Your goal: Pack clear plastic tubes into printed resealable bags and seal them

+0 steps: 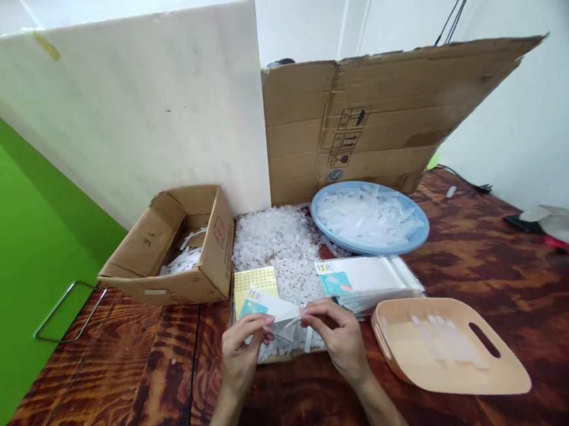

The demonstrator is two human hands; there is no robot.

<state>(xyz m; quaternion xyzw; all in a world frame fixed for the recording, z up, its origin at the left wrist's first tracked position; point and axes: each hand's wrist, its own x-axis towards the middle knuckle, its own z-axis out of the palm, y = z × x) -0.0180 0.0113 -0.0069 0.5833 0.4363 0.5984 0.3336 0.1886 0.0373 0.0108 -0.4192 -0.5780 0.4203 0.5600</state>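
Note:
Near the front of the table, my left hand [244, 349] is closed, its thumb and forefinger pinching the edge of a clear packaging bag [273, 307] with a white and teal print. My right hand [339, 337] is also closed, fingertips pinched at the bag's right end; whether a thin strip is between them I cannot make out. The bag is tilted over a shallow bed of small translucent white pieces [277, 236]. Behind the bag lies a yellow sheet of round dot stickers [256, 280]. Beyond my right hand sits a stack of similar printed bags [368, 277].
At right, thin pale strips lie on a peach board-like tray [499, 376] with a handle slot. A blue basin [420, 232] heaped with translucent strips stands behind. An open cardboard box [220, 244] holds white pieces at left. White and cardboard panels [302, 133] wall off the back.

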